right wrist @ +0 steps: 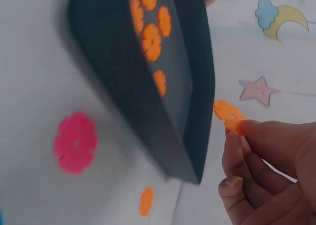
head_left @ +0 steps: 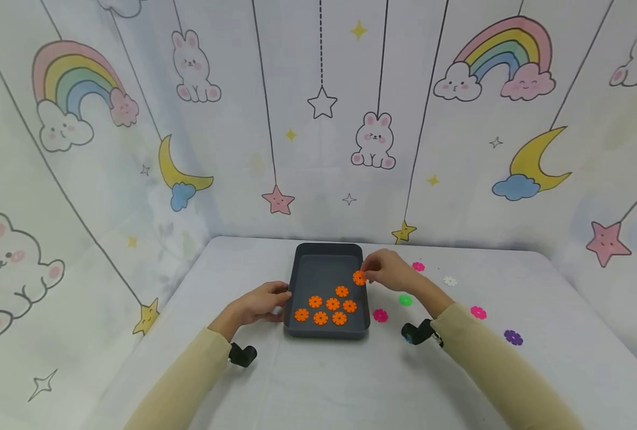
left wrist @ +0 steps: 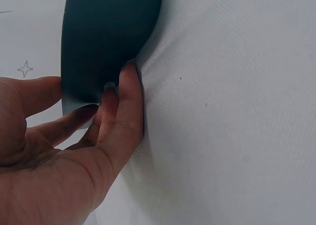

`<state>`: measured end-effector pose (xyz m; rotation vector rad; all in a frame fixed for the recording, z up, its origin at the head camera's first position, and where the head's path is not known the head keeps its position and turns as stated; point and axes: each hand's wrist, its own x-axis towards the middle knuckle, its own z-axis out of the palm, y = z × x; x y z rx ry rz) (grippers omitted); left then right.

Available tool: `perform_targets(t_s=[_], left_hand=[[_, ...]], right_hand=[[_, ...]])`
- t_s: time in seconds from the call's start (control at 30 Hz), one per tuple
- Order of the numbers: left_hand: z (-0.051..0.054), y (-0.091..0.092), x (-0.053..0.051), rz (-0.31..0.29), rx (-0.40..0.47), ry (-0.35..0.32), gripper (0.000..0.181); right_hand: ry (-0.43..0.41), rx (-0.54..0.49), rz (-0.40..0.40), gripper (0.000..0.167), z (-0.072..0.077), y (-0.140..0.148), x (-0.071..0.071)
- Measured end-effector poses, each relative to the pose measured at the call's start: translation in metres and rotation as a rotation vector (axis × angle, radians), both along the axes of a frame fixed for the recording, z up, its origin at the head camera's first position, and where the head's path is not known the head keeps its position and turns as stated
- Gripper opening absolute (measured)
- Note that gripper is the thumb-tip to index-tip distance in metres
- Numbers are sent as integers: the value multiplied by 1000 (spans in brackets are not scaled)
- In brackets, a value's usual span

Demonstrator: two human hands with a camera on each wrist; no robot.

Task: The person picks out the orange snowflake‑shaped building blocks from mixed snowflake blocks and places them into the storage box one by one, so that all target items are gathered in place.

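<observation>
A dark grey rectangular tray (head_left: 326, 264) lies on the white-covered table, with several orange flower-shaped plastic discs (head_left: 333, 304) spread over its nearer half. My right hand (head_left: 391, 270) pinches another orange disc (right wrist: 229, 115) between thumb and fingertips, above the tray's right rim. On the tray's left side, my left hand (head_left: 262, 301) holds the wall. In the left wrist view its thumb touches the rim and its fingers (left wrist: 129, 94) lie along the outer wall. A pink disc (head_left: 380, 315) lies just right of the tray, beside a green disc (head_left: 406, 300).
Farther right lie pink discs (head_left: 478, 312), a white disc (head_left: 450, 280) and a purple disc (head_left: 513, 337). The right wrist view also shows an orange disc (right wrist: 146, 202) on the table outside the tray. A patterned white curtain (head_left: 318, 149) hangs behind the table.
</observation>
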<state>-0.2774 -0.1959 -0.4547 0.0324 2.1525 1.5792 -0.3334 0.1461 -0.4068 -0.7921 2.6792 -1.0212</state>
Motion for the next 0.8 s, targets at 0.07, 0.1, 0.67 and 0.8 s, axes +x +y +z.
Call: perform_targets(t_s=[0.07, 0.1, 0.67, 0.8], left_hand=[[0, 0, 0, 4, 0, -1, 49], [0, 0, 0, 4, -1, 0, 49], [0, 2, -1, 3, -8, -8, 48], [0, 1, -2, 0, -6, -11, 49]], right_hand=[[-4, 5, 24, 9, 2, -11, -2], [-7, 11, 35, 9, 3, -16, -3], [-115, 213, 101, 10, -7, -82, -28], [-117, 257, 93, 8, -12, -91, -30]])
